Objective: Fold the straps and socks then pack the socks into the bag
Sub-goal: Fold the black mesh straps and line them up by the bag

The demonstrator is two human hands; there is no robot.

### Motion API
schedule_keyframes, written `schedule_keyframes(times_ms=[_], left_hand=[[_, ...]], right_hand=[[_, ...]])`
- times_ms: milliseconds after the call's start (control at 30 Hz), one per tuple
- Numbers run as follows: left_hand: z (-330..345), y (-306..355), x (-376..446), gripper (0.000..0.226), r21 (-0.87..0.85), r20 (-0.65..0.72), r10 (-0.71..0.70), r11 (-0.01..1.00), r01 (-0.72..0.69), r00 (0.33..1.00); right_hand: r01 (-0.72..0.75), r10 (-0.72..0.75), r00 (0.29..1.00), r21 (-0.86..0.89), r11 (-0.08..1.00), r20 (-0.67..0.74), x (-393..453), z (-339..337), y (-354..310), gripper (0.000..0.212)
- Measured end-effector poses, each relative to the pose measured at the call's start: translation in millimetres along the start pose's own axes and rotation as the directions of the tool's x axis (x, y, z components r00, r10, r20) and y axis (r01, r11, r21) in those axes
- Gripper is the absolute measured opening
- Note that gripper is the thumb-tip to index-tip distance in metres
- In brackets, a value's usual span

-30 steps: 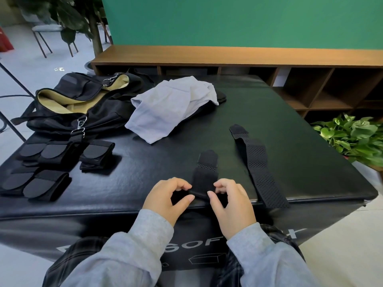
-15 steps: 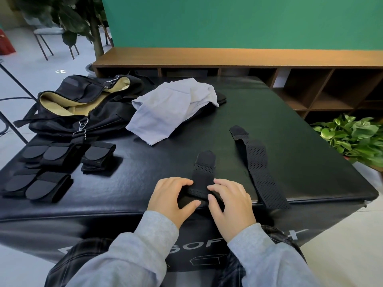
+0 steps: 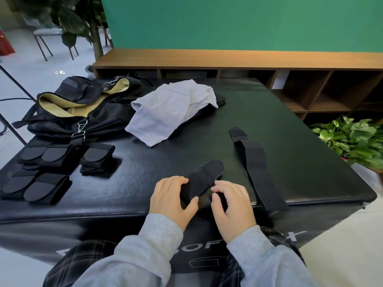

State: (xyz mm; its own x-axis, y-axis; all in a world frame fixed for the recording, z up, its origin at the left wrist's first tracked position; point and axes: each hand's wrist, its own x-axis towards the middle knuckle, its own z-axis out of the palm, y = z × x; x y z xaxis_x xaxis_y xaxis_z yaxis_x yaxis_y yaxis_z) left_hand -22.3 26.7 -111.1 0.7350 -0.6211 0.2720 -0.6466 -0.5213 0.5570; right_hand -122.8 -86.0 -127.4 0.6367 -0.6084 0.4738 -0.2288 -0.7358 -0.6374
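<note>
— Black padded table in front of a green wall: where is the strap in work?

— It is the short black perforated fabric strap, at the near edge. Its long axis runs from the hands away and a little to the right. The left hand grips its near folded end, with curled fingers on top and the thumb at the side. The right hand is curled on the same end, but I cannot tell if it really grips.

— And the next one?

— The long black perforated strap lies just to the right, nearer to the right hand. The open black bag with beige lining is far left.
</note>
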Motion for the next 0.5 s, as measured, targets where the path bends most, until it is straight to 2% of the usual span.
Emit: schedule_keyframes(times_ms=[133,300,400,500], left_hand=[[-5,-6,-2,0.045,-0.079,0.029,0.019,0.997,-0.017,0.999],[-10,-9,-2,0.046,-0.115,0.065,0.048,0.993,-0.040,0.997],[-11,-9,-1,0.046,-0.119,0.066,0.060,0.992,-0.052,0.996],[-12,-9,-1,0.046,-0.126,0.069,0.049,0.991,-0.040,0.996]], right_hand=[[-0.101,0.102,0.995,-0.061,0.993,0.003,0,0,0,0.042],[-0.194,0.195,0.981,-0.122,0.973,-0.002,-1,0,0,0.039],[-0.169,0.178,0.982,-0.141,0.975,0.056,-1,-3,0,0.047],[-0.135,0.148,0.980,-0.102,0.986,0.135,1,-9,-3,0.045]])
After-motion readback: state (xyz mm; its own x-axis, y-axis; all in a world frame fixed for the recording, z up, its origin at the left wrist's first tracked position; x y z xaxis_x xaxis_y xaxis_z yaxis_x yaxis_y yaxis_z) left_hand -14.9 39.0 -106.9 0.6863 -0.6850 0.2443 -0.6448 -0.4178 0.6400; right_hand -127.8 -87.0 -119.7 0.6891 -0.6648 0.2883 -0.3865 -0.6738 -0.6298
